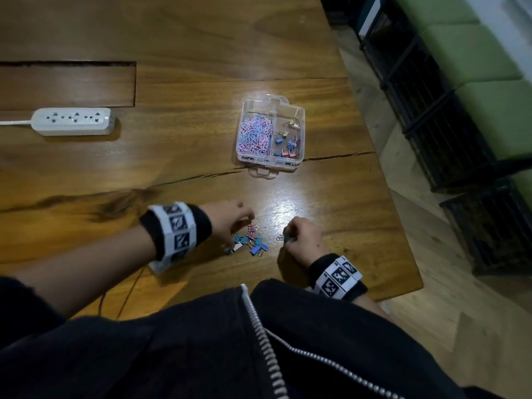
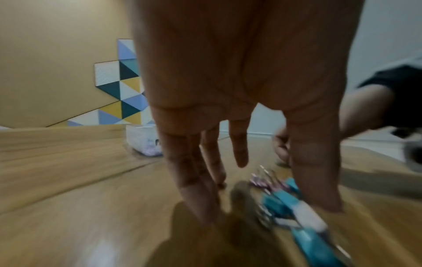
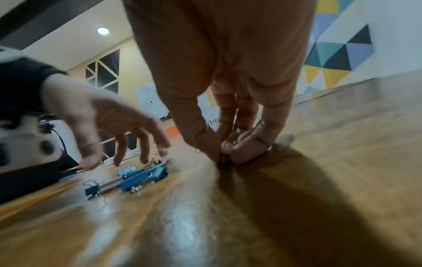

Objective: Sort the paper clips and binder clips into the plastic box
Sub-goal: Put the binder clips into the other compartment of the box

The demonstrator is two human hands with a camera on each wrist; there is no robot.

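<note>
A clear plastic box [image 1: 299, 110] stands mid-table, with pink and blue paper clips [image 1: 256, 135] in its left compartment and binder clips [image 1: 288, 139] in its right one. Near the front edge lies a small pile of blue, teal and pink binder clips [image 1: 250, 243]. My left hand [image 1: 244, 223] hovers over the pile with fingers straight and spread, holding nothing; the left wrist view shows these fingers [image 2: 200, 189] just above the clips [image 2: 285, 202]. To the right of the pile, my right hand [image 1: 288, 237] pinches a dark binder clip [image 3: 224, 159] between thumb and fingers, low on the table.
A white power strip [image 1: 72, 121] lies at the left, below a recessed panel [image 1: 66, 84] in the wooden table [image 1: 187, 145]. The table's right edge [image 1: 383, 174] drops to the floor, where black wire crates [image 1: 431, 119] stand.
</note>
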